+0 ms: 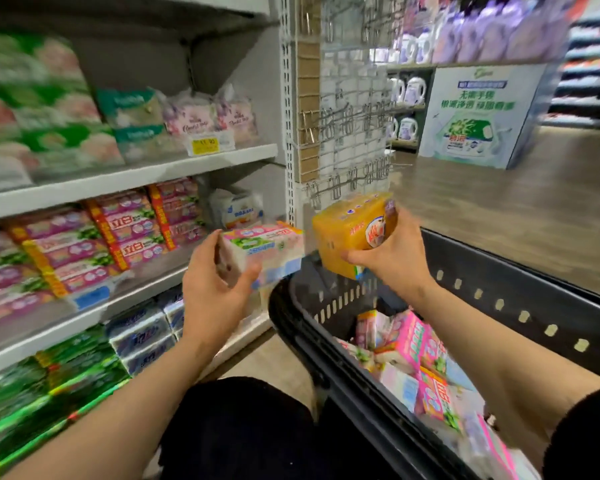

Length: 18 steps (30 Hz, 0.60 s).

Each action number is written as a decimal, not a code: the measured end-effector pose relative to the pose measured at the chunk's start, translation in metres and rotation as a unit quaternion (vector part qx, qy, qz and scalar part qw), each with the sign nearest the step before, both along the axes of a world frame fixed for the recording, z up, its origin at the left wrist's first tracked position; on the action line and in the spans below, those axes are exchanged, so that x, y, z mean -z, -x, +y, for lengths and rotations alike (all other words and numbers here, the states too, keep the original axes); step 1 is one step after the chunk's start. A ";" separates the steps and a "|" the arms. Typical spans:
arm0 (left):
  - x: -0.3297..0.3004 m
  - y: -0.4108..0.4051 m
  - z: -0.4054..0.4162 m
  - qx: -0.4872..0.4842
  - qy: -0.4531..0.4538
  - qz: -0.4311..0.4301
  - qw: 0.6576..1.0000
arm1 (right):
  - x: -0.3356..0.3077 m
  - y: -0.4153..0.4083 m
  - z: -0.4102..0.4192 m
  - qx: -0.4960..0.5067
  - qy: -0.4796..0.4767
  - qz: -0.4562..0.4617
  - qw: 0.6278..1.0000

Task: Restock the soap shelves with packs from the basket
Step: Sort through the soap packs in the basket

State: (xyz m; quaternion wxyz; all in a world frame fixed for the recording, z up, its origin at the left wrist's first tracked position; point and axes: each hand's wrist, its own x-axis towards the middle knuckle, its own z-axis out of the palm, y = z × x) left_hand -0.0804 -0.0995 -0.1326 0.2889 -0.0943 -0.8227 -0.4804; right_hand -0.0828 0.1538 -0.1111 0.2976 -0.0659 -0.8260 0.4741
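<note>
Shop aisle, shelves left of basket. Our left hand grips pink pack, right hand grips yellow pack, both above basket rim. Packs prob. dense, film slick; hold by short ends.

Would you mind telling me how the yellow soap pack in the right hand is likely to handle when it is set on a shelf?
The yellow soap pack looks blocky and keeps its shape in the right hand, so it is probably stiff. Its flat faces suggest it will sit steady rather than roll. The glossy wrap may be a little slippery against the other packs.
</note>
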 end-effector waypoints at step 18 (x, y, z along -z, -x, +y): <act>-0.001 -0.230 -0.426 -0.443 -0.071 0.041 0.893 | -0.050 -0.079 -0.531 -0.450 -0.041 -0.015 0.892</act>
